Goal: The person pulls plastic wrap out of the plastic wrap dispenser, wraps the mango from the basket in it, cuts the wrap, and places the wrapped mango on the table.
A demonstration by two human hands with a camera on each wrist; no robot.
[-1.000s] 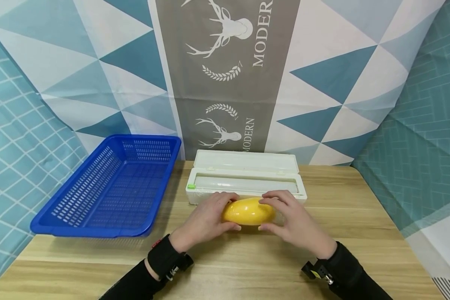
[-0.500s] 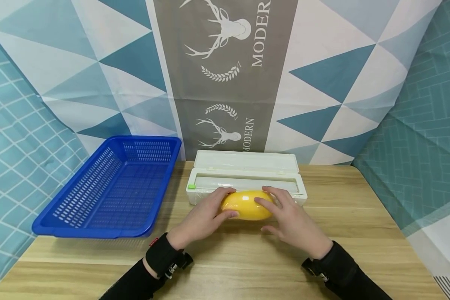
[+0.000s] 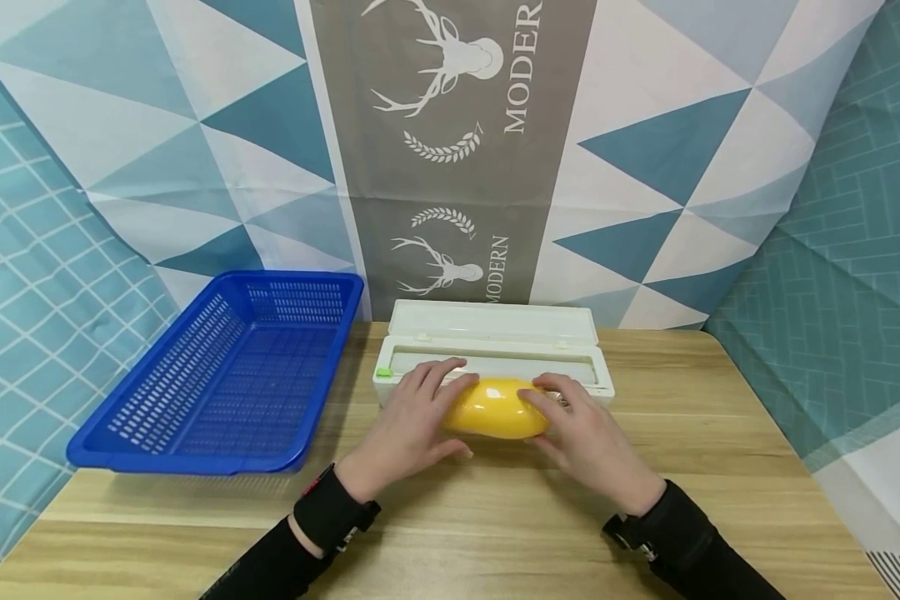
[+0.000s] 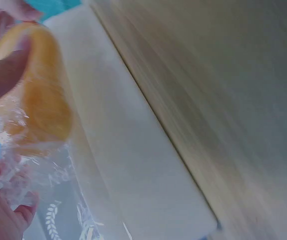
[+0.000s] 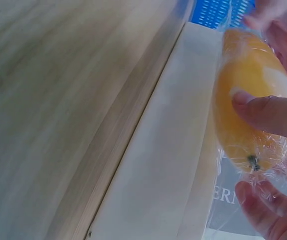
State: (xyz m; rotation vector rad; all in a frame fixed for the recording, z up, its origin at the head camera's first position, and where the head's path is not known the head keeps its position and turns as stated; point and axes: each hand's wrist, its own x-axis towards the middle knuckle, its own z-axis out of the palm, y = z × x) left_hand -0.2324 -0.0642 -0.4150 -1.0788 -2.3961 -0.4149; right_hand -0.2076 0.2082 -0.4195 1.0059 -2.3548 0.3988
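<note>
A glossy yellow mango-shaped fruit is held up in front of a white cling film dispenser. Clear cling film clings to its skin and bunches at its end in the left wrist view. My right hand grips the fruit's right end, its thumb pressed on the skin and its fingers behind the dark stem tip. At the left end, my left hand has its fingers stretched along the top and its thumb standing apart below. In the left wrist view its fingers touch the gathered film.
The dispenser's lid is up, and a green slider sits at its left edge. A blue perforated basket stands on the left of the wooden table. Patterned sheets line the back and sides.
The left hand has loosened from its grip on the fruit and stretched its fingers upward. The right thumb, apart from the fruit half a second ago, now presses on it. The fruit has risen slightly.
</note>
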